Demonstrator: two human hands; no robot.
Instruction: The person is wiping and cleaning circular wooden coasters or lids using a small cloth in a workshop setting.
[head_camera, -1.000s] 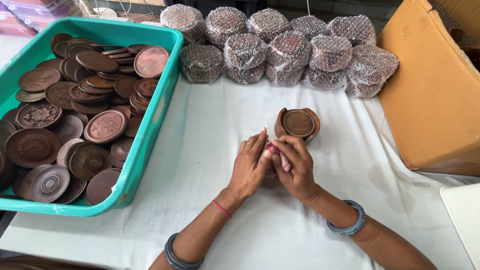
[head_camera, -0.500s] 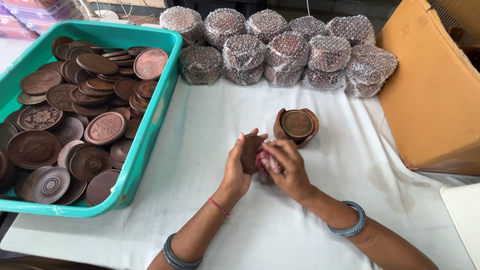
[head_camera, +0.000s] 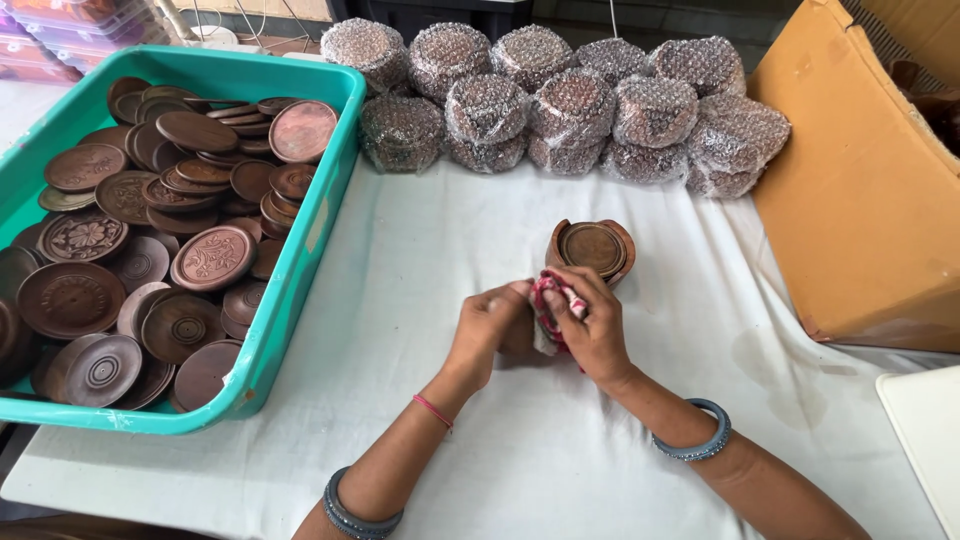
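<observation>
My left hand (head_camera: 492, 328) grips a round brown wooden disc (head_camera: 519, 330), mostly hidden between my two hands. My right hand (head_camera: 590, 325) presses a red and white cloth (head_camera: 547, 300) against that disc. Just behind my hands, a round wooden holder (head_camera: 592, 250) with a stack of discs in it stands on the white cloth-covered table (head_camera: 430, 250). Both wrists wear grey bangles, and a thin red thread circles the left wrist.
A teal plastic tray (head_camera: 290, 300) on the left holds several carved wooden discs. Several bubble-wrapped round bundles (head_camera: 560, 100) are piled at the back. A brown cardboard box (head_camera: 860, 200) stands at the right, and a white tray corner (head_camera: 925, 430) lies at the lower right.
My hands have stayed in front of the holder. The disc turned between my fingers, and the cloth has moved up over its right side.
</observation>
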